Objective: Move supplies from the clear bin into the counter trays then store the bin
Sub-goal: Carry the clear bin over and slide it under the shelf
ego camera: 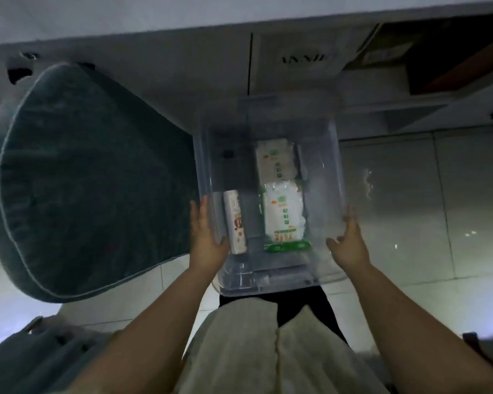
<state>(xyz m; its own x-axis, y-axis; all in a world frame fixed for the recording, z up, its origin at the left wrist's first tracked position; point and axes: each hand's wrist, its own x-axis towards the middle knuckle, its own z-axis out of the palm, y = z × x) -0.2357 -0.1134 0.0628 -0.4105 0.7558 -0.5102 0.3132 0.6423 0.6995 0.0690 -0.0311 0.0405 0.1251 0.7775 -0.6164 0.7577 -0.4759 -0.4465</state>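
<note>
Head view, dim and blurred. A person's two bare forearms reach forward over pale clothing. The left hand [208, 234] presses flat on the left wall of the bin [322, 177], thumb hooked over its near rim; the right hand [350, 243] grips the right wall likewise. Between the hands, inside the bin, lie a slim carton [234, 221] nearest the left hand and two green-and-white packets [285, 214], one beyond the other. A dark cushion [91, 177] sits left of the left hand. White cabinets [182, 69] stand beyond.
</note>
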